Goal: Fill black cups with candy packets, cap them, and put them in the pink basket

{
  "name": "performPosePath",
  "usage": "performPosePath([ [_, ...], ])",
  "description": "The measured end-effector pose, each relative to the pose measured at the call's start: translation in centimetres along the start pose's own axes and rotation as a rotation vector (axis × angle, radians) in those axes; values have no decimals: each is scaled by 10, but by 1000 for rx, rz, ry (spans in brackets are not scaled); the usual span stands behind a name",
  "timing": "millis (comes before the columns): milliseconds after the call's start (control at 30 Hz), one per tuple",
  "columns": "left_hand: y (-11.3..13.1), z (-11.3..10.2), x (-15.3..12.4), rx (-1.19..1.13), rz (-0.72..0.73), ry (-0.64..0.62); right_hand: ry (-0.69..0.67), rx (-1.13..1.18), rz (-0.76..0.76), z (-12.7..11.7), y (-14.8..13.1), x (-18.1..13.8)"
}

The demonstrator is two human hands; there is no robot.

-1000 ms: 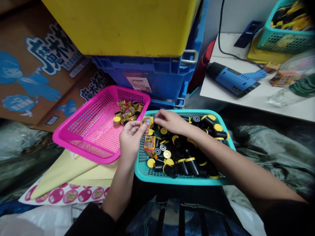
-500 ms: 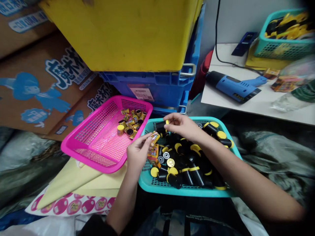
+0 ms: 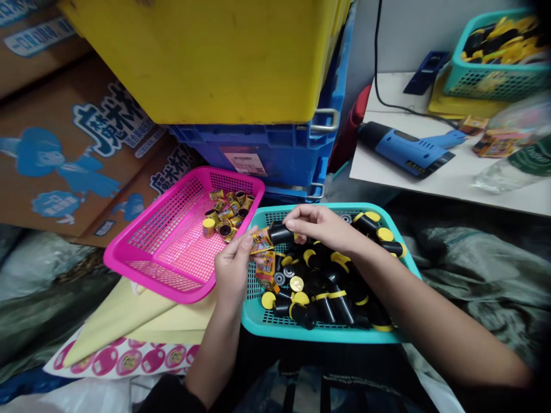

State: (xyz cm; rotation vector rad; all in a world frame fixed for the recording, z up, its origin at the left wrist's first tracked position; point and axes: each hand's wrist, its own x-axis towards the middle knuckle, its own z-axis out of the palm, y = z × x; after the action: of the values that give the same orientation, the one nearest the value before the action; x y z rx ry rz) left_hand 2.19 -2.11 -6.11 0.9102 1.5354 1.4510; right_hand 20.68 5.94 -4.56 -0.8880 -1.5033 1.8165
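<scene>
Blue crates (image 3: 286,154) stand behind the turquoise basket (image 3: 318,335); above it, my left grip (image 3: 233,261) pinches a printed sleeve (image 3: 261,241), my right grip (image 3: 318,226) a black canister (image 3: 280,234), end to end, presumably so the 2 line up.

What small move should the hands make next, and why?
Probably slide the black container in the right hand into the printed sleeve in the left hand: the container lies sideways, its end at the sleeve's edge; whether it has entered is unclear.
</scene>
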Motion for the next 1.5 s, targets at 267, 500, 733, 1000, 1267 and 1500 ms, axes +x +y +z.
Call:
performPosePath([
  [267,3,1,-3,126,184,31,120,40,17,5,-3,-1],
  [500,1,4,0,57,343,40,16,240,99,7,0,0],
  [733,-4,5,4,-50,407,-4,-4,286,89,8,5,1],
  [1000,0,8,1,59,625,-2,-83,371,127,8,5,0],
  [1267,8,2,6,310,725,-76,-58,281,63,7,5,1],
  [1500,17,-1,3,186,436,-125,-99,174,-70,6,3,-3],
])
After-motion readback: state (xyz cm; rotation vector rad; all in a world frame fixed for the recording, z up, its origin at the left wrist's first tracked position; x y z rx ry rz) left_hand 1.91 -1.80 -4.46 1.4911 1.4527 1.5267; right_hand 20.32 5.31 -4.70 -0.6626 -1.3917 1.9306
